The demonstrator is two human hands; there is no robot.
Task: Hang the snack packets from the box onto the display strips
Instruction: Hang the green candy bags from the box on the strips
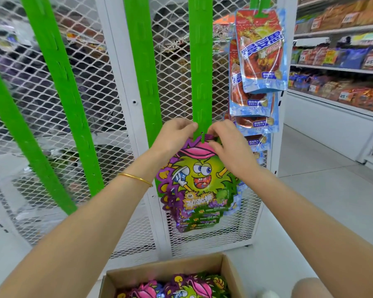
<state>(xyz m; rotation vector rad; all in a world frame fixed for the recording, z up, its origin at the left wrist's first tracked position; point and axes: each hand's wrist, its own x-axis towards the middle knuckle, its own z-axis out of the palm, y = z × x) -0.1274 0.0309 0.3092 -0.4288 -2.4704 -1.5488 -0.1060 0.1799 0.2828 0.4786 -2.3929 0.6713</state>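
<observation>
A purple and green snack packet (pixel 199 179) with a cartoon face hangs at the lower end of the middle green display strip (pixel 200 67). My left hand (pixel 174 138) pinches the packet's top left corner beside the strip. My right hand (pixel 228 145) pinches its top right corner, thumb over the pink part. More packets of the same kind hang stacked behind and below it. The cardboard box (pixel 166 274) at the bottom holds several more such packets (pixel 181 289).
Other green strips (pixel 58 82) hang bare on the white wire-mesh rack (pixel 121 82). Red and blue snack bags (pixel 261 52) fill the strip at the right. Stocked store shelves (pixel 340 48) line the right side, above a pale floor.
</observation>
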